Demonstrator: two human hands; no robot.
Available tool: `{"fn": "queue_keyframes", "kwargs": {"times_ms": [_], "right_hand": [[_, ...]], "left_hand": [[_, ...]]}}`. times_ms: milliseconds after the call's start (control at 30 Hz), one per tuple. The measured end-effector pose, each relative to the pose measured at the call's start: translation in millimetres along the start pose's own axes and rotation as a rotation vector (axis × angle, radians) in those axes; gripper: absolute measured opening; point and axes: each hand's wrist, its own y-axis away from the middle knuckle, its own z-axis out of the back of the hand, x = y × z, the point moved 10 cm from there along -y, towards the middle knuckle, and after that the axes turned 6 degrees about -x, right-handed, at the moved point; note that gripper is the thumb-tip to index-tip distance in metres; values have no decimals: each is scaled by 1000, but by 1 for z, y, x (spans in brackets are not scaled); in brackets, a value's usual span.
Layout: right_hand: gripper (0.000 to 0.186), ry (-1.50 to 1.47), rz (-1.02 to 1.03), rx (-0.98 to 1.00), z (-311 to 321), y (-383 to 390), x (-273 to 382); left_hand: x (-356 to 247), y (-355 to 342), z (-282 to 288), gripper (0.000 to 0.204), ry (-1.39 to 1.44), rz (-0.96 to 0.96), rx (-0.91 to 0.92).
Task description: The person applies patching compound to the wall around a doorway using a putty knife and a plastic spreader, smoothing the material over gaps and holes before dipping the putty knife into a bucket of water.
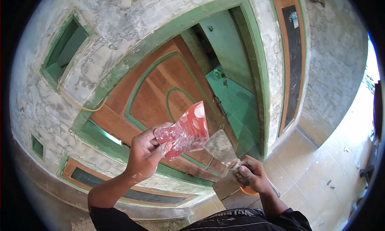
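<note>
My left hand (141, 155) is closed around a red plastic putty spreader (189, 129), which is smeared with white filler and held up in front of the door. White residue marks the fingers and wrist. In my right hand (255, 175), the fingers wrap round the handle of a putty knife (221, 147). Its flat, broad blade is coated in greyish paste and points up and left. The blade's upper corner lies at the lower right edge of the spreader; whether they touch I cannot tell.
Ahead stands a brown wooden door (154, 84) with green trim, partly open, in a green door frame (258, 66). Patchy grey plaster wall (116, 24) surrounds it. Part of an orange container (249, 190) shows below my right hand. Beige floor tiles (317, 171) extend to the right.
</note>
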Motion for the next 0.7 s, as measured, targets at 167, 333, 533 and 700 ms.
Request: {"fn": "queue_keyframes", "kwargs": {"times_ms": [167, 333, 533, 700], "right_hand": [[24, -161, -1, 55, -13, -7, 5], [21, -114, 123, -54, -9, -10, 21], [29, 777, 744, -367, -10, 7, 54], [33, 1052, 847, -528, 2, 19, 59]], "left_hand": [[18, 20, -18, 31, -124, 48, 161], [27, 17, -3, 30, -40, 180, 131], [50, 22, -5, 31, 370, 528, 60], [47, 12, 17, 31, 377, 420, -14]]}}
